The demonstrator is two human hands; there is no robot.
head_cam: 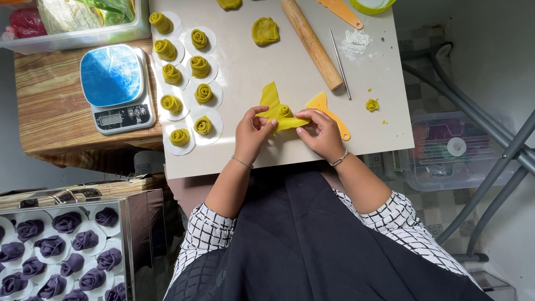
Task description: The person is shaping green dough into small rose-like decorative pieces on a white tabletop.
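Note:
A yellow-green dough piece [277,108], partly rolled into a rose shape, lies on the white board [262,67] near its front edge. My left hand [252,134] pinches its left side and my right hand [322,132] holds its right side. Several finished dough roses [189,72] sit on round white papers in two rows at the board's left. A flattened dough lump [264,30] lies farther back. An orange scraper [323,106] rests just behind my right hand.
A wooden rolling pin [312,42] and a thin metal stick [340,64] lie at the back right, beside flour [355,42]. A blue kitchen scale [115,86] stands at left. Purple dough roses [61,251] fill a metal tray at lower left. A small dough scrap [372,105] lies right.

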